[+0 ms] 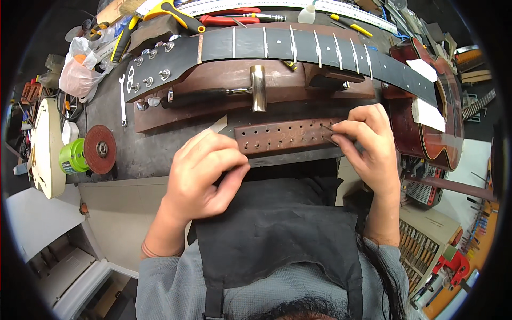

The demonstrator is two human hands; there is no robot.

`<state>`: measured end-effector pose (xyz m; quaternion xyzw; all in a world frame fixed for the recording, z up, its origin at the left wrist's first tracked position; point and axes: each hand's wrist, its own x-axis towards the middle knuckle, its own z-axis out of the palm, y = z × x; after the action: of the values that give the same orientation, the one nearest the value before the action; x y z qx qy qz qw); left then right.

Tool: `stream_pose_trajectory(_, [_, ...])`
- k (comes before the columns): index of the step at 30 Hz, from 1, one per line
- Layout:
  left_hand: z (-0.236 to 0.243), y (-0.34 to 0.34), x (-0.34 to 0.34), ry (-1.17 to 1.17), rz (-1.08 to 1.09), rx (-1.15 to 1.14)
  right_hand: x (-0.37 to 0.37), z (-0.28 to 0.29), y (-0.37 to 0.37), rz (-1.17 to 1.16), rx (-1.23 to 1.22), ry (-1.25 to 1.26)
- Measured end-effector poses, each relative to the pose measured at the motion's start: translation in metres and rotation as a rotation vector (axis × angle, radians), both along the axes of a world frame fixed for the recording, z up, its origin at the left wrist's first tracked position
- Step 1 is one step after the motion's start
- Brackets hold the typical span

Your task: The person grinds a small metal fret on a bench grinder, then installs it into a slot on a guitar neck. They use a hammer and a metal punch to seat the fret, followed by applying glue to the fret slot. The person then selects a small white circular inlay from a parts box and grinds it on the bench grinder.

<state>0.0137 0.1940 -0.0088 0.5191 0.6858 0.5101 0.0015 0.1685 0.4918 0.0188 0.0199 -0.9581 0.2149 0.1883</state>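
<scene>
My right hand (369,144) is pinched at the right end of a brown wooden block (277,140) with rows of drilled holes. Between its thumb and forefinger is a thin metal piece, likely fret wire (326,127). Several short wire ends stand in the block's front row. Just left of the block, my left hand (208,173) is curled, thumb against fingers; whatever it may hold is hidden. Beyond both hands lies a guitar neck (245,47) with a black fretboard and several silver frets. A small hammer (258,90) with a dark handle lies in front of the neck.
The guitar body (450,128) is at the right, with white paper (426,114) on it. At the left are a green grinder (73,156) with a brown disc and a wrench (123,101). Red-handled pliers (229,20) and yellow-black cutters (173,13) lie at the back.
</scene>
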Motion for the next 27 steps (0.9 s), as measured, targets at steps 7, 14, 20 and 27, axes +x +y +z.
stream_pose_trajectory(7, [-0.035,0.002,0.016,0.091,0.130,-0.080,-0.013,0.008,-0.002,0.054,0.105,-0.022])
stream_pose_trajectory(14, [-0.054,0.006,0.018,0.078,0.200,-0.074,-0.008,0.011,-0.001,0.062,0.018,0.066])
stream_pose_trajectory(20, [-0.053,0.013,0.014,0.065,0.254,-0.091,0.011,0.005,-0.006,0.016,-0.362,0.198])
stream_pose_trajectory(27, [-0.056,0.022,0.013,0.033,0.338,-0.058,0.017,-0.010,-0.028,0.123,-0.704,0.227])
